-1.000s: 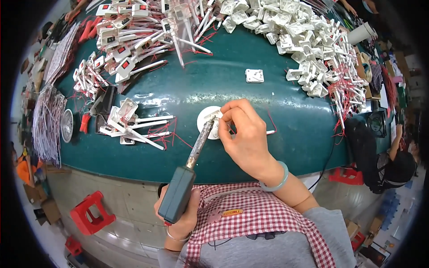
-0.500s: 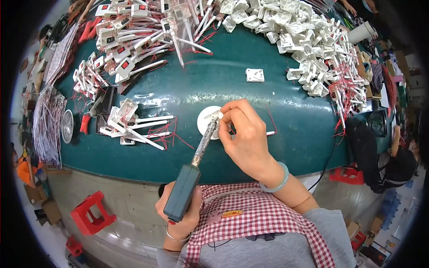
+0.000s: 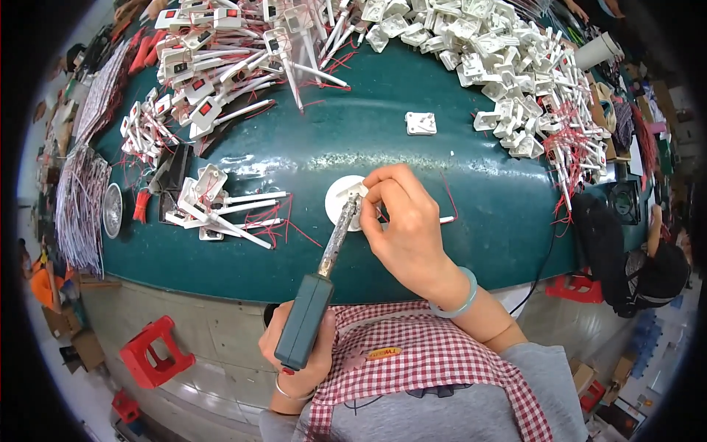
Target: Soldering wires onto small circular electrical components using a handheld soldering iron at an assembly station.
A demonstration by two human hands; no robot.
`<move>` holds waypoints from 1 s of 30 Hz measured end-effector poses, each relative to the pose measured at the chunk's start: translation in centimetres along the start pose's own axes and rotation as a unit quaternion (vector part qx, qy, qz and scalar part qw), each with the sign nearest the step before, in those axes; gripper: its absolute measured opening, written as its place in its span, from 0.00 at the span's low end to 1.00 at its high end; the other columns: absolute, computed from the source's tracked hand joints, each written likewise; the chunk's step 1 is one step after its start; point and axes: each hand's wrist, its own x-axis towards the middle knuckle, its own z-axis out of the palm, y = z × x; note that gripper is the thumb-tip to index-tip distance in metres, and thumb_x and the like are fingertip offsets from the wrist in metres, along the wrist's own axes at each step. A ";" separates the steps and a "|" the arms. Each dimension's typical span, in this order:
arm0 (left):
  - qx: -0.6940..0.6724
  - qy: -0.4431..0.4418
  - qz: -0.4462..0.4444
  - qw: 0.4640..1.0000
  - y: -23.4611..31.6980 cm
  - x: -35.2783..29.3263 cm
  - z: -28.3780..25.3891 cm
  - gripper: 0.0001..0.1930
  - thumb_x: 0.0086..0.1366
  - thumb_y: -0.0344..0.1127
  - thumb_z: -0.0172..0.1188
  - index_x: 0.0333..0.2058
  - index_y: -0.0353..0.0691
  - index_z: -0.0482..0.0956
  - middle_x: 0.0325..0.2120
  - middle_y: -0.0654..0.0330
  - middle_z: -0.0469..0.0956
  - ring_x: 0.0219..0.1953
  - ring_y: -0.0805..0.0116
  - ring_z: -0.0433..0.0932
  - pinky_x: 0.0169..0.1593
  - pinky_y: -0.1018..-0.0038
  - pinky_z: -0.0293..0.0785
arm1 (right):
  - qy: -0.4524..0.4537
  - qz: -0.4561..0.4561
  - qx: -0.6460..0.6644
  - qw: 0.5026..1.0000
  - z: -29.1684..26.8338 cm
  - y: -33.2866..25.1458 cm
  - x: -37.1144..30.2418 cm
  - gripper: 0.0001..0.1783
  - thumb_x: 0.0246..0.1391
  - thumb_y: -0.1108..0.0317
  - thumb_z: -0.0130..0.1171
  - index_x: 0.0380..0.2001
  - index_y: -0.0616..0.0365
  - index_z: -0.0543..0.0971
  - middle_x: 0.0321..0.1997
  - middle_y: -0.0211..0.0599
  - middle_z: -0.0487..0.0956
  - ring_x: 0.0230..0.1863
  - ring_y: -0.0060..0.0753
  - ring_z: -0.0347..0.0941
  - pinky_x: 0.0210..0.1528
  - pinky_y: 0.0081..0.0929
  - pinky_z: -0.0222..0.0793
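In my left hand [image 3: 298, 342] is a soldering iron [image 3: 305, 317], gripped by its boxy dark green handle. Its metal shaft slants up and away, and the tip meets a small white plastic piece over a round white disc [image 3: 337, 193]. The thumb and fingertips of my right hand [image 3: 405, 221] pinch that piece at the disc's right side. Most of it lies behind the fingers and the tip. A short white tube end [image 3: 447, 219] with a thin red wire [image 3: 451, 193] sticks out to the right of my hand; whether it joins the piece is hidden.
White housings with tubes and red wires [image 3: 213, 210] lie to the left, beside a metal bowl [image 3: 112, 210]. Larger heaps of switch assemblies [image 3: 206, 74] and white casings [image 3: 508, 81] fill the far side. One casing [image 3: 420, 124] lies alone. A red stool [image 3: 156, 352] stands lower left.
The soldering iron's handle and my left hand have shifted slightly to the right. My right hand and the piece at the tip stay put.
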 end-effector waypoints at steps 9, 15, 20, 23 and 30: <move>0.018 -0.023 -0.002 1.000 0.4 0.1 -0.4 0.09 0.54 0.24 0.68 0.35 0.32 0.81 0.32 0.53 0.80 0.27 0.58 0.81 0.30 0.70 0.75 | 0.005 -0.002 0.001 1.000 -0.1 0.1 0.0 0.09 0.41 0.86 0.61 0.25 0.68 0.72 0.37 0.44 0.74 0.36 0.47 0.75 0.34 0.37 0.74; 0.035 -0.005 0.027 0.999 0.2 0.1 -0.4 0.10 0.52 0.22 0.67 0.35 0.31 0.81 0.32 0.53 0.80 0.27 0.57 0.81 0.30 0.70 0.76 | 0.001 0.001 -0.001 1.000 -0.1 0.0 0.0 0.09 0.41 0.86 0.61 0.25 0.67 0.72 0.37 0.44 0.74 0.37 0.48 0.76 0.35 0.38 0.74; 0.026 -0.038 0.006 0.999 0.0 0.0 -0.4 0.11 0.50 0.21 0.67 0.34 0.30 0.79 0.32 0.52 0.80 0.27 0.58 0.81 0.30 0.71 0.76 | -0.002 0.000 0.005 1.000 0.1 0.1 -0.1 0.09 0.42 0.86 0.62 0.26 0.67 0.72 0.37 0.44 0.74 0.37 0.48 0.75 0.36 0.39 0.74; 0.030 -0.046 0.006 0.998 0.4 0.1 -0.5 0.12 0.49 0.21 0.67 0.34 0.30 0.78 0.32 0.52 0.80 0.27 0.58 0.81 0.30 0.71 0.76 | 0.001 -0.001 0.001 1.000 0.0 0.0 0.0 0.08 0.42 0.85 0.61 0.27 0.68 0.73 0.37 0.44 0.74 0.38 0.48 0.75 0.36 0.39 0.74; 0.032 -0.025 0.018 0.999 -0.3 -0.5 -0.3 0.11 0.51 0.23 0.68 0.34 0.31 0.80 0.31 0.53 0.79 0.26 0.58 0.80 0.29 0.70 0.75 | -0.005 0.000 0.000 1.000 -0.1 0.0 0.1 0.09 0.42 0.85 0.61 0.28 0.68 0.73 0.37 0.44 0.74 0.38 0.48 0.75 0.37 0.39 0.74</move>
